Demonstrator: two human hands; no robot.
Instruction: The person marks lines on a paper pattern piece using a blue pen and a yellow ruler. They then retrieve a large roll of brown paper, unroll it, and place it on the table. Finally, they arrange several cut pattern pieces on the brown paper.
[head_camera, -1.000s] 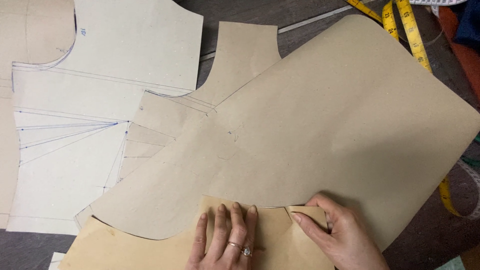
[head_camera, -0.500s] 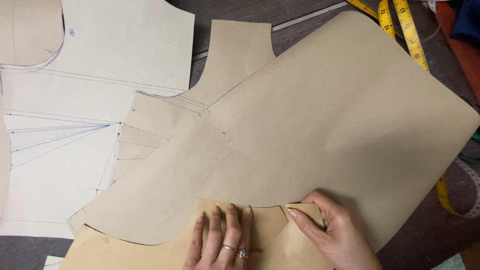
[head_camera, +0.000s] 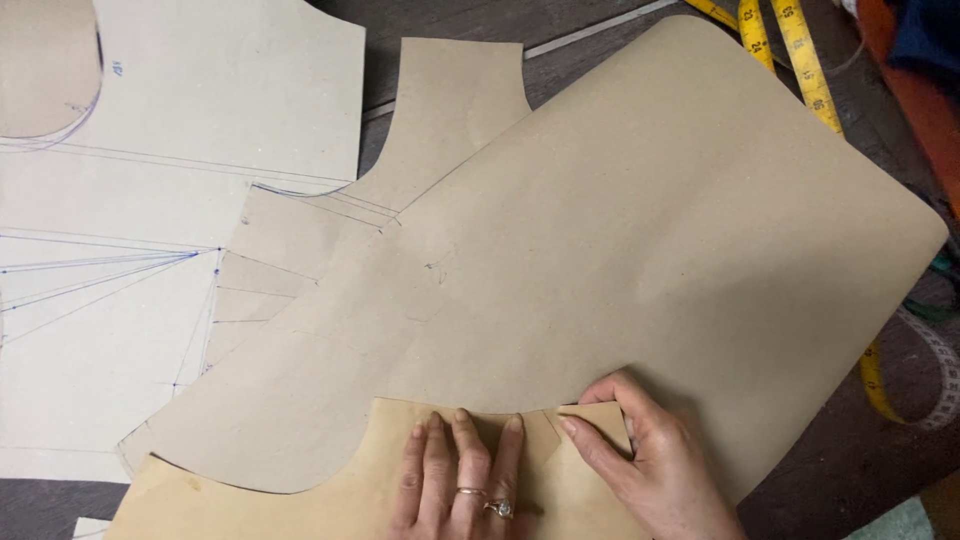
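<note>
— While we are looking down through the head camera, what are we seeing our hands doing?

— We are pressing our left hand (head_camera: 455, 480) flat on a tan paper pattern piece (head_camera: 330, 500), fingers stretched out and close together, gripping nothing. Rings are showing on two of its fingers.

— And the other hand?

— Our right hand (head_camera: 645, 465) is lying just beside the left, its fingers bent, pinching a small folded flap (head_camera: 590, 415) at the top edge of that same tan piece. The index finger and thumb are closing on the fold, so this hand is holding paper.

— Where is the big sheet sitting?

— A large brown paper sheet (head_camera: 640, 230) is spreading out directly beyond both sets of fingertips, its curved lower edge overlapping the tan piece we are pressing. Our right palm is resting partly on it.

— What else is lying around?

— Farther beyond the left hand, white pattern sheets (head_camera: 150, 250) with blue drawn lines are lying partly under the brown one. Beyond the right hand, a yellow tape measure (head_camera: 800, 60) is trailing across the dark table (head_camera: 850, 460).
</note>
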